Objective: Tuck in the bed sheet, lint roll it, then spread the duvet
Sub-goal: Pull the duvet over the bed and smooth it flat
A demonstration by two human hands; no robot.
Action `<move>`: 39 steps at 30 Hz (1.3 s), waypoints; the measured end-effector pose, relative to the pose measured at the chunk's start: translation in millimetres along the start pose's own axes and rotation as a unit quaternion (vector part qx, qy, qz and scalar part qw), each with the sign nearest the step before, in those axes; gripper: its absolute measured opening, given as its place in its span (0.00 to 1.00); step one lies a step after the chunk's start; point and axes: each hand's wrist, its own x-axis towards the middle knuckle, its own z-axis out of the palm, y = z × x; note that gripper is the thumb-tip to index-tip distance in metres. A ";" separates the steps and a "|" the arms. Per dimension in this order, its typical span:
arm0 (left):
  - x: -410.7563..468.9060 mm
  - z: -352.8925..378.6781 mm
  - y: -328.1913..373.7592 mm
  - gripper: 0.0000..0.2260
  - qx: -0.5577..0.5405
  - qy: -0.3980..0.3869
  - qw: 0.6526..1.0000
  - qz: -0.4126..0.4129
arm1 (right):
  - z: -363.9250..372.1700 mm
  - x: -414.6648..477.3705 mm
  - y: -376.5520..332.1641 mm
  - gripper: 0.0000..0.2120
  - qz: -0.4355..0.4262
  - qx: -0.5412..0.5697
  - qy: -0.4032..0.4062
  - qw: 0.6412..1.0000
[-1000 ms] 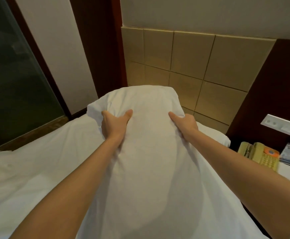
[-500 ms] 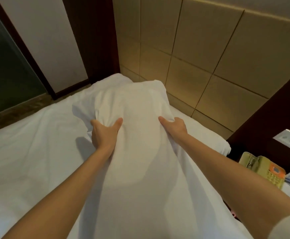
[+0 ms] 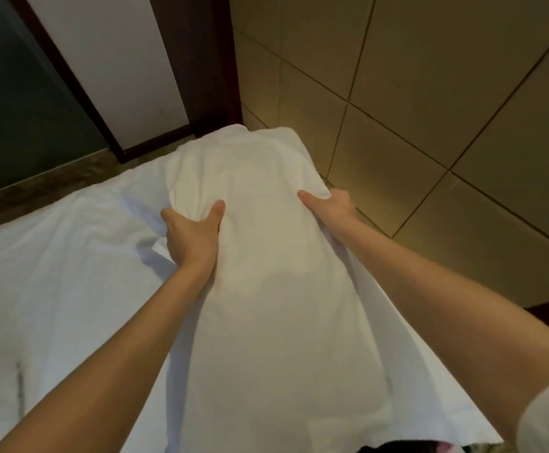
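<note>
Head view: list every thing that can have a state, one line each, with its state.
Left hand: grips the white bedding's left side.
Right hand: grips its right side, thumb on top.
White bedding: bunched lengthwise, held over the bed sheet.
Bed sheet: spread out, lightly wrinkled.

Padded headboard (image 3: 430,125) blocks right; bed sheet (image 3: 54,273) open left

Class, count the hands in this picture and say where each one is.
2. The left hand grips the left side of the white bundle; the right hand grips its right edge, by the tan wall panels. None looks hidden.
</note>
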 end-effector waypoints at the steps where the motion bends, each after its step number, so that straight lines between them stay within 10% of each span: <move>1: 4.9 11.9 8.2 0.30 -0.010 0.006 1.000 0.003 | -6.3 13.4 -6.1 0.27 -0.012 -0.007 0.003 1.000; 8: 62.8 105.1 29.2 0.32 0.046 -0.083 0.995 -0.005 | -23.6 105.8 -33.7 0.22 -0.062 -0.142 -0.013 0.988; 14: 43.3 154.0 -67.0 0.31 0.164 -0.200 0.965 -0.046 | 0.6 80.8 103.5 0.32 0.059 -0.271 -0.038 0.960; 19: 21.3 172.8 -151.1 0.41 0.177 -0.204 0.939 -0.212 | 30.8 56.6 191.9 0.45 0.336 -0.011 0.000 0.942; 25: 28.4 200.7 -180.0 0.53 0.074 -0.187 0.938 -0.281 | 36.1 83.1 222.4 0.57 0.476 0.265 0.072 0.836; 31: 22.5 211.2 -167.3 0.42 0.062 -0.180 0.934 -0.301 | 25.9 106.9 211.4 0.33 0.467 0.382 0.058 0.795; 35: 6.1 230.4 -127.4 0.37 0.035 -0.143 0.953 -0.264 | 5.7 145.8 190.8 0.63 0.375 0.435 0.117 0.810; 39: -13.3 253.5 -108.5 0.35 0.007 -0.188 0.938 -0.290 | -18.8 160.0 188.8 0.51 0.363 0.303 0.139 0.870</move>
